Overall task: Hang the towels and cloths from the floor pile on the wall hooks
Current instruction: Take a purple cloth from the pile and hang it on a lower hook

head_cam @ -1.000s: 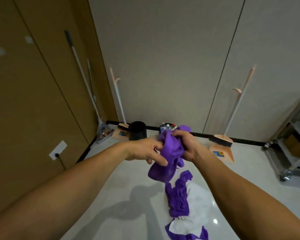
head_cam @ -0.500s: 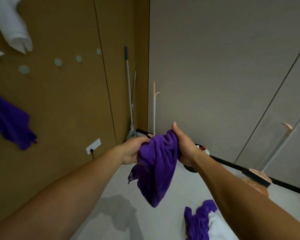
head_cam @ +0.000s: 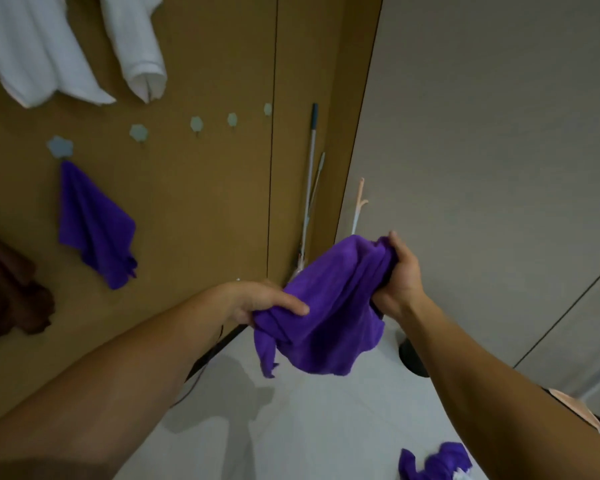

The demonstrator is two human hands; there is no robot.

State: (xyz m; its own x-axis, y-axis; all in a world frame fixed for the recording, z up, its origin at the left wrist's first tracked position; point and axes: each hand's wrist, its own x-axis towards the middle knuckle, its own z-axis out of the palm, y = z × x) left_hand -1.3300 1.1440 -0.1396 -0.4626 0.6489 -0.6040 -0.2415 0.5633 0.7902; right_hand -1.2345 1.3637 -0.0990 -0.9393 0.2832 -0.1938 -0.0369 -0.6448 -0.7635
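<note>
A purple cloth (head_cam: 329, 313) is stretched between both hands in front of me, above the floor. My left hand (head_cam: 264, 301) grips its lower left edge, and my right hand (head_cam: 400, 278) grips its bunched upper right corner. On the brown wall, another purple cloth (head_cam: 94, 226) hangs from a pale flower-shaped hook (head_cam: 60, 146). To the right of it are several bare hooks (head_cam: 196, 123). Two white towels (head_cam: 35, 50) hang higher up, and a brown towel (head_cam: 7, 285) hangs at the far left. Part of the floor pile (head_cam: 433, 462) shows at the bottom right.
A mop (head_cam: 309, 188) and a pink-handled broom (head_cam: 359, 206) lean in the corner where the brown wall meets the grey wall. A black bin (head_cam: 411, 358) stands on the pale floor behind my right forearm. A dustpan (head_cam: 575, 407) lies at the right.
My view has swung left and up from the floor pile toward the brown wall with its hooks. Both hands have lifted the purple cloth and spread it wider apart.
</note>
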